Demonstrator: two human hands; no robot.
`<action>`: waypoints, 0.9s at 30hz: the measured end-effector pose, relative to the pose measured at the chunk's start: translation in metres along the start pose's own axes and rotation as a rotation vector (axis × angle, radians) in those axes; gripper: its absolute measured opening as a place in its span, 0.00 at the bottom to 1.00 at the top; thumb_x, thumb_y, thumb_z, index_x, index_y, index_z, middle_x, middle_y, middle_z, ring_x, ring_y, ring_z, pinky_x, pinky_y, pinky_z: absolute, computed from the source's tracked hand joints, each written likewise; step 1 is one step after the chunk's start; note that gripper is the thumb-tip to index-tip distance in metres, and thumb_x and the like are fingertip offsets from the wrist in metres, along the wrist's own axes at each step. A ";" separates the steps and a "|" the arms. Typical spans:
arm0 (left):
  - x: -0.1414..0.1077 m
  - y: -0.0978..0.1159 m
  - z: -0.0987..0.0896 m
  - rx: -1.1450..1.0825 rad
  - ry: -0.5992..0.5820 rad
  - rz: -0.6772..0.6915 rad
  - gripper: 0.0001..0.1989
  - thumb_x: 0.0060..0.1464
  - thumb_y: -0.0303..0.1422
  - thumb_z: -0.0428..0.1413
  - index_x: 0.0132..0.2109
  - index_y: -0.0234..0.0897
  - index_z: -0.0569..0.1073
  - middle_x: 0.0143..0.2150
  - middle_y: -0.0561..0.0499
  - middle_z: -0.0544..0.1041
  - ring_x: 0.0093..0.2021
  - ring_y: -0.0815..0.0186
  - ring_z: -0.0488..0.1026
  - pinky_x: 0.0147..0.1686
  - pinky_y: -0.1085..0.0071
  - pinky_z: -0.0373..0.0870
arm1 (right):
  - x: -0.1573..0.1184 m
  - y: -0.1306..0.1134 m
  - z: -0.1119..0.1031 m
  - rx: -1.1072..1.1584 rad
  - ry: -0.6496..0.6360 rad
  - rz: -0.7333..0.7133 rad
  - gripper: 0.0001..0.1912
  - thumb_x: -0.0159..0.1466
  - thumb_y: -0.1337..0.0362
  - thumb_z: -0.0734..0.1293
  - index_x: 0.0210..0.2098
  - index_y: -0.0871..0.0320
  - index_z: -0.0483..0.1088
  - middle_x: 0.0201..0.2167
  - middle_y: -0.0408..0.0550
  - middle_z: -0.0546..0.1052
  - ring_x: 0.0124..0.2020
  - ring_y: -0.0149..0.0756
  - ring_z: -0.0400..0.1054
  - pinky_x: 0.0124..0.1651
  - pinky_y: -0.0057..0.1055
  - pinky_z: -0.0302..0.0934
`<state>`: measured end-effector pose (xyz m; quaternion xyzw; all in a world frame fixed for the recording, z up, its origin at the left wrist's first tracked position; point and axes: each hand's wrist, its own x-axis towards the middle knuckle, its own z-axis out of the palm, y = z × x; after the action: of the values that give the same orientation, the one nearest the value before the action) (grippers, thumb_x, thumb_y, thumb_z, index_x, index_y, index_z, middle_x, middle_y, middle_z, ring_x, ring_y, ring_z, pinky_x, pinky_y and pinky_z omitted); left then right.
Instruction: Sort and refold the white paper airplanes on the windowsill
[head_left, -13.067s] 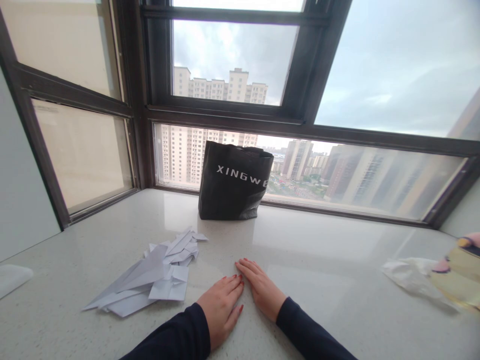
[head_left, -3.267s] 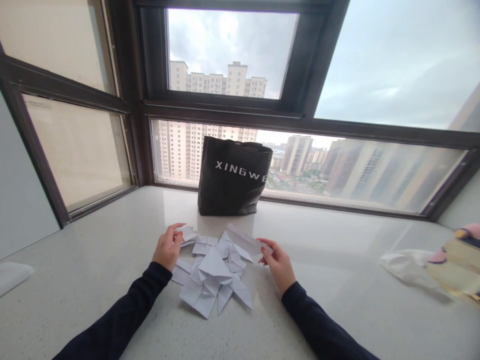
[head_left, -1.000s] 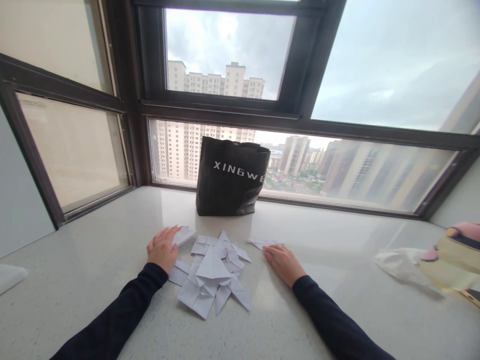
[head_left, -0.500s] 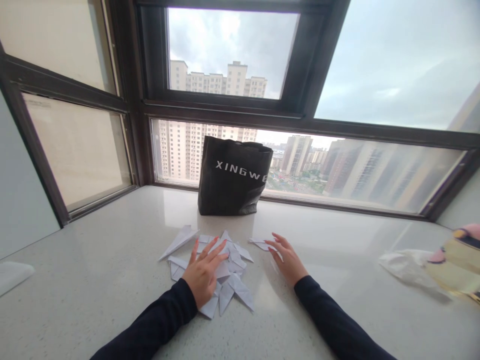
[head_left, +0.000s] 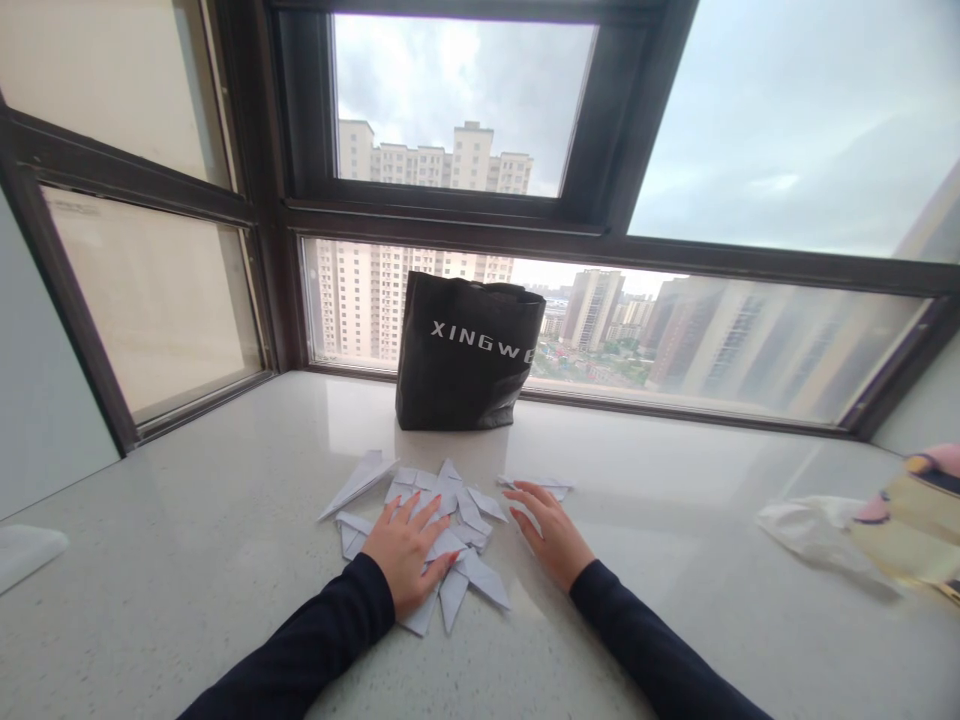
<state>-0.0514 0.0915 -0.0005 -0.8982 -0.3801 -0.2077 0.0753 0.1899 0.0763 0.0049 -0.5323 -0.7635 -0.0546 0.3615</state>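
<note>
A loose pile of folded white paper pieces lies on the pale speckled counter. My left hand rests over the pile with its fingers spread, hiding part of it. To the right of the pile is my right hand, fingers apart and slightly curved, with nothing in them. Just beyond its fingertips lies a single folded paper piece, set apart from the pile. At the pile's far left edge a long pointed folded paper stretches outward.
Behind the papers a black bag with white lettering stands upright against the window. On the right are a crumpled white wrapper and a yellow and pink item. A white object sits at the left edge.
My right hand has drawn back left and toward me, so more of the separate paper piece shows. My left hand has settled flatter on the pile, its thumb now spread to the right.
</note>
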 end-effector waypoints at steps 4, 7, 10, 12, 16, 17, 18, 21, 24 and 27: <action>0.001 0.007 -0.005 0.034 0.026 0.013 0.26 0.55 0.46 0.40 0.51 0.34 0.66 0.54 0.43 0.65 0.55 0.53 0.58 0.55 0.49 0.38 | 0.001 0.003 0.000 0.009 0.009 0.016 0.13 0.60 0.64 0.56 0.39 0.58 0.69 0.41 0.55 0.72 0.44 0.42 0.65 0.47 0.43 0.60; 0.001 0.009 -0.006 0.056 0.060 -0.007 0.26 0.56 0.44 0.38 0.51 0.30 0.67 0.53 0.40 0.66 0.55 0.55 0.58 0.56 0.50 0.27 | 0.001 0.003 0.000 0.018 0.013 0.023 0.13 0.60 0.64 0.56 0.39 0.58 0.69 0.41 0.54 0.72 0.44 0.42 0.65 0.47 0.42 0.60; 0.001 0.005 -0.003 0.037 0.030 -0.037 0.26 0.54 0.47 0.40 0.50 0.34 0.68 0.53 0.39 0.66 0.55 0.54 0.59 0.56 0.48 0.30 | 0.001 0.002 -0.001 0.030 0.017 0.029 0.12 0.60 0.65 0.56 0.38 0.57 0.69 0.40 0.54 0.72 0.43 0.41 0.65 0.46 0.42 0.60; 0.001 0.003 -0.001 0.007 -0.003 -0.065 0.25 0.52 0.49 0.42 0.50 0.40 0.67 0.54 0.40 0.65 0.54 0.53 0.59 0.54 0.46 0.36 | 0.001 0.001 -0.001 0.039 0.017 0.032 0.12 0.60 0.65 0.56 0.38 0.56 0.69 0.39 0.53 0.72 0.43 0.42 0.66 0.46 0.42 0.60; 0.002 0.007 -0.008 -0.012 -0.068 -0.167 0.26 0.51 0.50 0.44 0.52 0.43 0.65 0.56 0.39 0.61 0.56 0.51 0.57 0.50 0.49 0.50 | 0.002 0.001 -0.002 0.056 0.013 0.039 0.12 0.60 0.65 0.56 0.37 0.57 0.69 0.39 0.53 0.72 0.42 0.42 0.66 0.46 0.42 0.60; 0.002 0.009 -0.011 -0.008 -0.086 -0.192 0.27 0.51 0.50 0.44 0.53 0.41 0.65 0.56 0.38 0.61 0.56 0.50 0.56 0.49 0.49 0.52 | 0.002 0.001 -0.002 0.059 0.011 0.042 0.12 0.60 0.65 0.56 0.37 0.57 0.69 0.39 0.53 0.72 0.42 0.42 0.66 0.46 0.42 0.60; 0.002 0.012 -0.014 -0.002 -0.103 -0.212 0.27 0.51 0.49 0.44 0.53 0.39 0.65 0.56 0.37 0.62 0.56 0.49 0.56 0.49 0.50 0.53 | 0.002 0.001 -0.002 0.062 0.010 0.044 0.12 0.60 0.65 0.56 0.37 0.57 0.69 0.38 0.53 0.73 0.42 0.42 0.66 0.46 0.42 0.61; 0.004 0.017 -0.019 0.006 -0.127 -0.229 0.28 0.51 0.48 0.44 0.53 0.35 0.65 0.56 0.38 0.62 0.56 0.48 0.57 0.48 0.50 0.55 | 0.002 -0.001 -0.003 0.070 0.003 0.048 0.12 0.60 0.65 0.56 0.38 0.56 0.69 0.37 0.52 0.73 0.41 0.41 0.67 0.45 0.40 0.61; 0.004 0.019 -0.020 0.003 -0.131 -0.225 0.28 0.52 0.48 0.42 0.54 0.34 0.65 0.57 0.41 0.61 0.57 0.48 0.55 0.48 0.50 0.55 | 0.002 -0.002 -0.004 0.078 -0.006 0.053 0.12 0.60 0.65 0.55 0.38 0.55 0.69 0.36 0.50 0.73 0.40 0.40 0.67 0.44 0.39 0.62; 0.004 0.018 -0.019 0.006 -0.142 -0.230 0.29 0.52 0.48 0.42 0.54 0.33 0.64 0.58 0.43 0.60 0.57 0.48 0.54 0.48 0.50 0.55 | 0.002 -0.002 -0.005 0.085 -0.012 0.060 0.12 0.60 0.65 0.55 0.37 0.56 0.69 0.36 0.50 0.73 0.39 0.39 0.67 0.43 0.38 0.62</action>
<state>-0.0418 0.0758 0.0185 -0.8608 -0.4856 -0.1498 0.0266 0.1901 0.0749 0.0100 -0.5393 -0.7511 -0.0084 0.3807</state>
